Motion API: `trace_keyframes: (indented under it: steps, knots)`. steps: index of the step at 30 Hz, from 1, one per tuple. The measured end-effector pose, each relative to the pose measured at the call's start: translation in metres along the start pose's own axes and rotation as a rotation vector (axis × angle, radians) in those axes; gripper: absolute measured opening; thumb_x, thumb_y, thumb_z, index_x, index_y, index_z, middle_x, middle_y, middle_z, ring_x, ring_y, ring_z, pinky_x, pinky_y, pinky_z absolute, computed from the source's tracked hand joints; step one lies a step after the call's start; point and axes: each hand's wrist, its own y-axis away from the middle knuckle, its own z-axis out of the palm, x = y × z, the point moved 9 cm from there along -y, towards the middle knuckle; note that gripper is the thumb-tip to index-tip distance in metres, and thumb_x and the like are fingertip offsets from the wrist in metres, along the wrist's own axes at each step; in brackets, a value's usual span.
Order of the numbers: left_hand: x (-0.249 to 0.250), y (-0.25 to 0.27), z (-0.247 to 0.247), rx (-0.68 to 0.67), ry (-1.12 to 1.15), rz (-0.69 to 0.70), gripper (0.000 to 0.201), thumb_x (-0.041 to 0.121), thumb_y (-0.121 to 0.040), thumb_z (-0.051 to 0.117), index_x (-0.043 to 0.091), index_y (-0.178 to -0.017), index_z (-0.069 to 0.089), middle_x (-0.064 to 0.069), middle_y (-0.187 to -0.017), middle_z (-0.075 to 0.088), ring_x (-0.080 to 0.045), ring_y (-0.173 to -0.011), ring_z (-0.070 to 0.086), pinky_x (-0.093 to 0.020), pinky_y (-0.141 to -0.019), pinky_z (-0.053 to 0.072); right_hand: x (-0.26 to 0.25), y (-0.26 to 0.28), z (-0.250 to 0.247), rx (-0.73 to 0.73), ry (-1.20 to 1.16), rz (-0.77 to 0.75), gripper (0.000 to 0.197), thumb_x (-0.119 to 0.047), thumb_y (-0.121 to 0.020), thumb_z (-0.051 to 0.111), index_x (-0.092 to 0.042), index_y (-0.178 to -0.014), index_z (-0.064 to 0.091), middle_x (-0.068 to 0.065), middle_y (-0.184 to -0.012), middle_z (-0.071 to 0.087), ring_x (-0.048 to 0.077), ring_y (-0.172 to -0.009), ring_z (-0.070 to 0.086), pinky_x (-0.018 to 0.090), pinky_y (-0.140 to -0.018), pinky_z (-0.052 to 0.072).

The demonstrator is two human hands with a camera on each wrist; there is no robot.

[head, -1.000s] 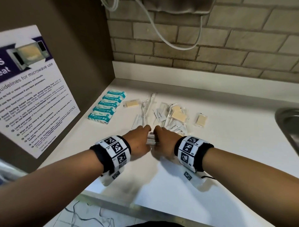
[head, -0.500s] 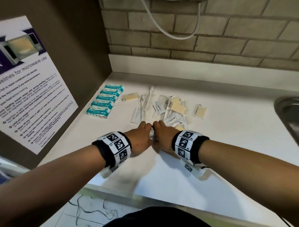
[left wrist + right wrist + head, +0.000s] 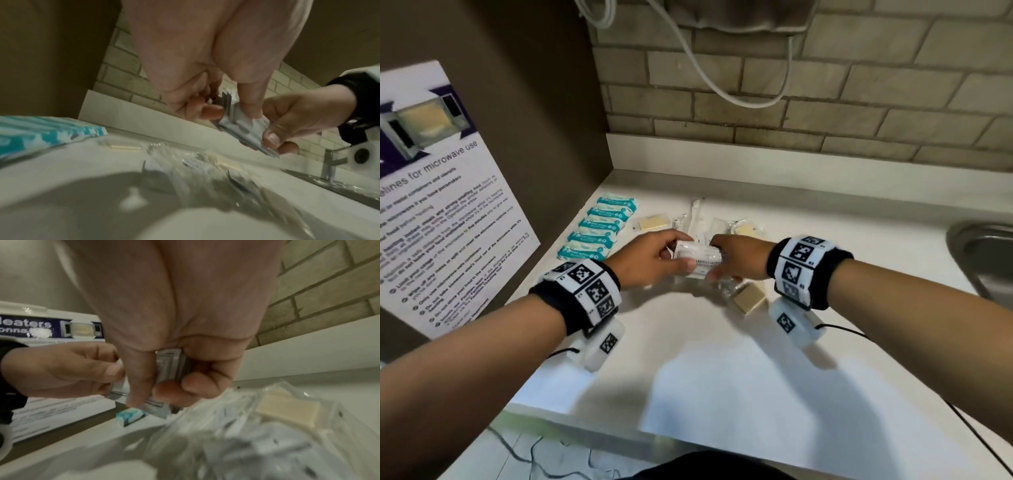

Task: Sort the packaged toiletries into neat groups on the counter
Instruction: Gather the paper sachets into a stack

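Both hands hold one stack of white sachets [image 3: 698,262] above the counter [image 3: 722,359]. My left hand [image 3: 654,262] pinches its left end between thumb and fingers. My right hand [image 3: 738,260] grips the right end, fingers curled round it. The same stack of sachets [image 3: 242,125] shows between both hands in the left wrist view, and the sachets [image 3: 164,369] fill the right wrist view. A row of teal packets [image 3: 599,231] lies at the left by the wall. Wrapped soap bars [image 3: 749,297] and clear-wrapped items lie under and behind the hands.
A brown side panel with a microwave poster [image 3: 438,192] stands at the left. A steel sink [image 3: 983,253] lies at the right edge, with a tap [image 3: 329,164] beyond. A brick wall and hanging white cable [image 3: 722,82] are behind.
Both hands have lifted the sachet stack off the counter and carried it farther back over the pile. The stack's printed face is now visible between them.
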Motion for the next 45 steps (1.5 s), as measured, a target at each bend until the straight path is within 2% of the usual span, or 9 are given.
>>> trace_keyframes:
  steps: [6, 15, 20, 24, 28, 32, 34, 37, 45]
  knots:
    - [0.029, -0.013, -0.032, 0.042, 0.271, 0.043, 0.04, 0.027, -0.101, 0.048, 0.033, -0.14, 0.037, 0.0, -0.117, 0.065, -0.012, -0.102, 0.065, -0.027, -0.087, 0.054, -0.033, -0.008, -0.056, 0.071, -0.059, -0.077, 0.019, -0.023, -0.087, 0.069, -0.021, -0.09, 0.051, 0.004, -0.074, 0.061, 0.014, -0.057, 0.05, 0.026, -0.053, 0.041]
    - [0.003, -0.036, -0.088, 0.305, 0.444, 0.022, 0.017, 0.013, -0.103, 0.046, 0.019, -0.119, 0.045, -0.009, -0.099, 0.063, -0.009, -0.055, 0.059, -0.025, -0.047, 0.053, -0.058, -0.053, -0.087, 0.116, -0.112, -0.06, 0.023, -0.012, -0.083, 0.067, -0.015, -0.1, 0.052, 0.004, -0.081, 0.065, 0.017, -0.067, 0.058, 0.025, -0.054, 0.041]
    - [-0.047, -0.04, -0.132, 0.456, 0.429, -0.056, 0.015, 0.013, -0.103, 0.043, 0.017, -0.118, 0.044, -0.014, -0.099, 0.063, -0.013, -0.058, 0.055, -0.02, -0.045, 0.046, -0.039, -0.106, -0.079, 0.075, 0.236, 0.121, 0.071, -0.022, -0.088, 0.062, -0.01, -0.15, 0.028, 0.009, -0.149, 0.043, 0.025, -0.133, 0.045, 0.029, -0.106, 0.036]
    - [-0.079, -0.045, -0.141, 0.447, 0.416, -0.12, 0.016, 0.015, -0.103, 0.044, 0.021, -0.118, 0.044, -0.015, -0.096, 0.065, -0.014, -0.06, 0.054, -0.022, -0.048, 0.046, -0.046, -0.15, -0.038, -0.015, 0.427, 0.104, 0.075, -0.036, -0.084, 0.067, -0.024, -0.149, 0.032, 0.006, -0.15, 0.042, 0.026, -0.137, 0.041, 0.032, -0.108, 0.036]
    - [-0.103, -0.051, -0.137, 0.39, 0.394, -0.161, 0.015, 0.018, -0.103, 0.045, 0.032, -0.109, 0.047, -0.016, -0.1, 0.066, -0.017, -0.066, 0.056, -0.026, -0.052, 0.046, -0.049, -0.168, -0.003, -0.128, 0.536, 0.081, 0.09, -0.051, -0.081, 0.065, -0.031, -0.153, 0.014, 0.001, -0.162, 0.009, 0.025, -0.15, -0.002, 0.045, -0.121, -0.001]
    - [-0.113, -0.059, -0.131, 0.368, 0.405, -0.188, 0.015, 0.016, -0.103, 0.045, 0.027, -0.113, 0.046, -0.016, -0.097, 0.066, -0.018, -0.064, 0.056, -0.027, -0.052, 0.046, -0.025, -0.175, 0.003, -0.161, 0.481, 0.159, 0.11, -0.063, -0.043, 0.069, -0.055, -0.142, 0.022, -0.005, -0.157, 0.02, 0.03, -0.144, 0.021, 0.053, -0.111, 0.032]
    - [-0.112, -0.065, -0.125, 0.346, 0.402, -0.18, 0.015, 0.016, -0.103, 0.045, 0.029, -0.109, 0.048, -0.016, -0.096, 0.066, -0.019, -0.063, 0.056, -0.028, -0.052, 0.047, -0.022, -0.163, -0.001, -0.127, 0.452, 0.14, 0.103, -0.048, -0.055, 0.074, -0.048, -0.145, 0.026, -0.001, -0.147, 0.028, 0.028, -0.135, 0.035, 0.047, -0.102, 0.044]
    - [-0.107, -0.075, -0.111, 0.292, 0.409, -0.173, 0.019, 0.019, -0.102, 0.047, 0.038, -0.102, 0.05, -0.015, -0.096, 0.067, -0.022, -0.063, 0.057, -0.034, -0.056, 0.05, -0.007, -0.141, 0.001, -0.126, 0.441, 0.131, 0.092, -0.041, -0.067, 0.075, -0.044, -0.146, 0.027, 0.001, -0.141, 0.029, 0.027, -0.132, 0.034, 0.048, -0.101, 0.045]
    - [-0.081, -0.086, -0.072, 0.212, 0.458, -0.151, 0.017, 0.014, -0.102, 0.047, 0.02, -0.118, 0.048, -0.013, -0.097, 0.063, -0.022, -0.066, 0.057, -0.034, -0.058, 0.05, 0.028, -0.081, 0.018, -0.192, 0.451, 0.107, 0.096, -0.047, -0.062, 0.081, -0.048, -0.141, 0.027, 0.002, -0.143, 0.029, 0.03, -0.133, 0.031, 0.055, -0.105, 0.038]
